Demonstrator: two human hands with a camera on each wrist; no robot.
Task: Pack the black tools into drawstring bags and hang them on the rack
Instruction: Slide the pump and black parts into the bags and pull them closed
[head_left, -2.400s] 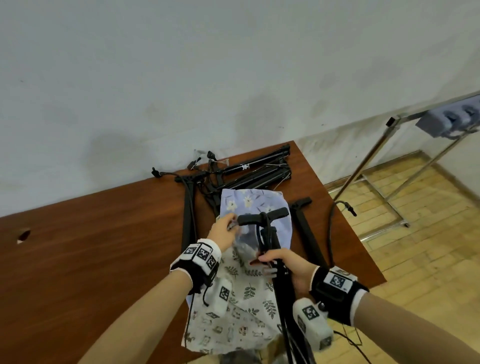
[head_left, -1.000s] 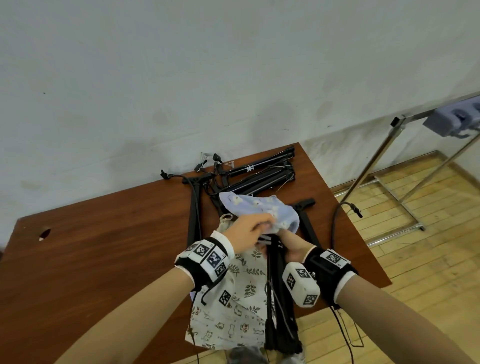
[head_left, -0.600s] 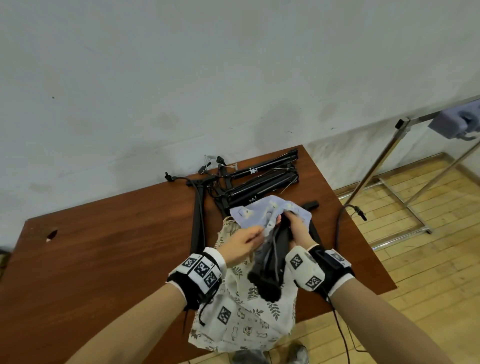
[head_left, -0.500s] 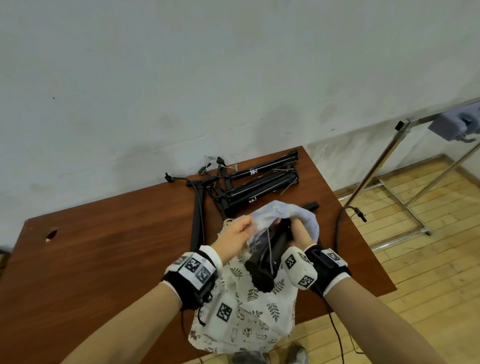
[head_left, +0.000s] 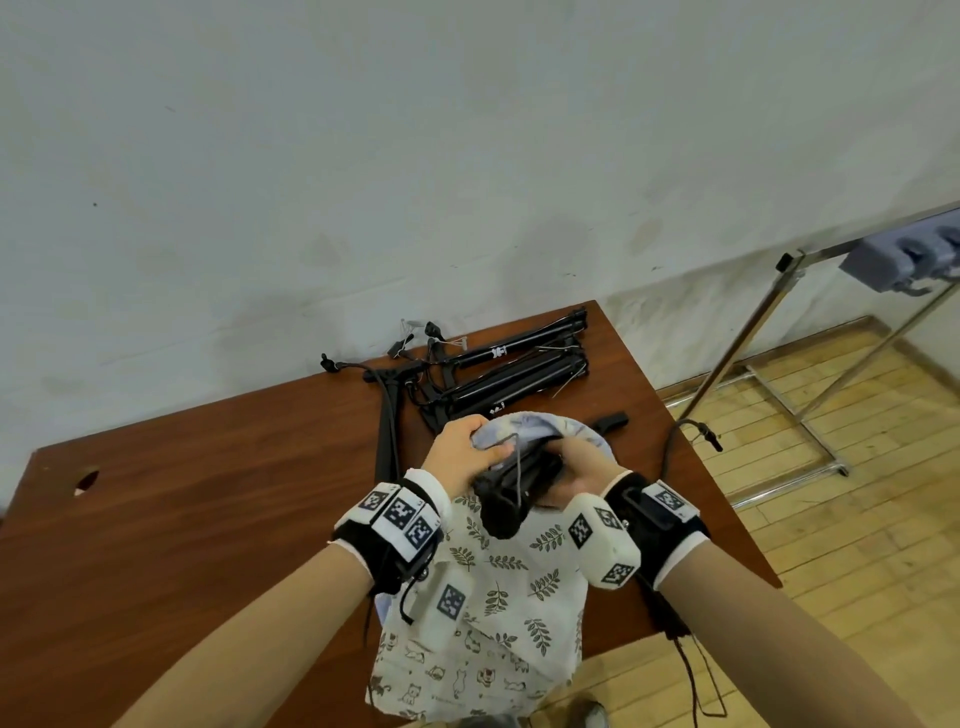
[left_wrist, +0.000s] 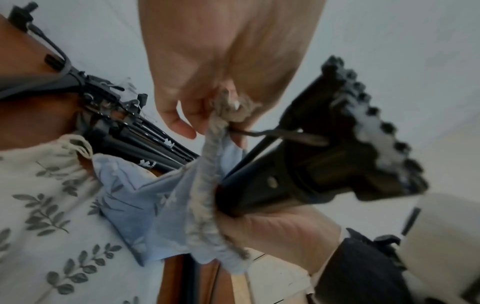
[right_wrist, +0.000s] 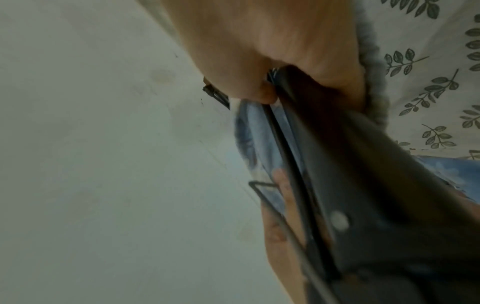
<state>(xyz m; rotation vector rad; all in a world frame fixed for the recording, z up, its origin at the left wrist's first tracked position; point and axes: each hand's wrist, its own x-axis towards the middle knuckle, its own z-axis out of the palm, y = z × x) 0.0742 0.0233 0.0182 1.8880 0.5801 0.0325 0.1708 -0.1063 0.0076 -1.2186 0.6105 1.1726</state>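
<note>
Gripping the gathered mouth of the pale blue drawstring bag (head_left: 524, 427), the left hand (head_left: 460, 453) pulls it over the black tool (head_left: 514, 493) clutched in the right hand (head_left: 582, 470) above the table (head_left: 208, 493), where white logos, unreadable, mark other black tools (head_left: 511, 374).

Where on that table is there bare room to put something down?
Free: the brown wooden table's left stretch, between the wall and the upright black pole. Crowded: the far right corner's black tool pile and leaf-print drawstring bags nearer.
</note>
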